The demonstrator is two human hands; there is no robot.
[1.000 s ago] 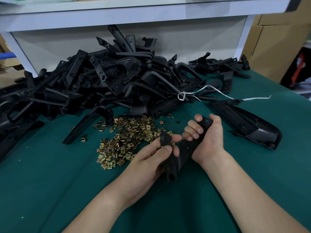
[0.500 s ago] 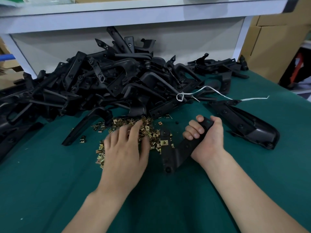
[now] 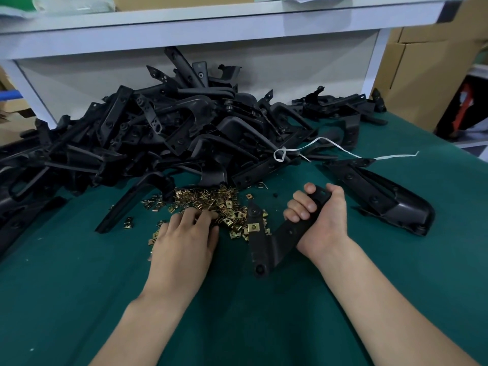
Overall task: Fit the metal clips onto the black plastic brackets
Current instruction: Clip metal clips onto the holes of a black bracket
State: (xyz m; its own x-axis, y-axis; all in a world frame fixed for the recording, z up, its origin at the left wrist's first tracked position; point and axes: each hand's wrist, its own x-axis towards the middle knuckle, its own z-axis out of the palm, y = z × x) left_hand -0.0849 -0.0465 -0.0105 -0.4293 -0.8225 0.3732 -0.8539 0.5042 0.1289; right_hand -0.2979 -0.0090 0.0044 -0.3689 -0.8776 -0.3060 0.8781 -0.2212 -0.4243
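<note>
Head camera view, looking down at a person's two bare forearms stretched over a work table covered in dark green cloth (image 3: 79, 286).

The right hand (image 3: 322, 220) is wrapped firmly around one arm of a bent black plastic bracket (image 3: 274, 241), fingers curled over the top and thumb behind. The bracket is V-shaped: the gripped arm slopes down and left to a rounded bend near the cloth, and the other arm rises beside the clips. One brass-coloured metal clip (image 3: 254, 227) sits on that free arm.

The left hand (image 3: 184, 239) lies palm down on a loose heap of small brass-coloured metal clips (image 3: 211, 204), just left of the bracket. Its fingertips are bent down into the heap; I cannot tell whether they have hold of a clip.

Behind the clips, a large tangled pile of black brackets (image 3: 171, 133) fills the back of the table. A longer black moulded part (image 3: 383, 196) lies alone to the right of the right hand. A white string (image 3: 330, 143) trails from the pile across the cloth. A white shelf (image 3: 211, 25) runs above, and cardboard boxes (image 3: 422, 75) stand at the far right.
</note>
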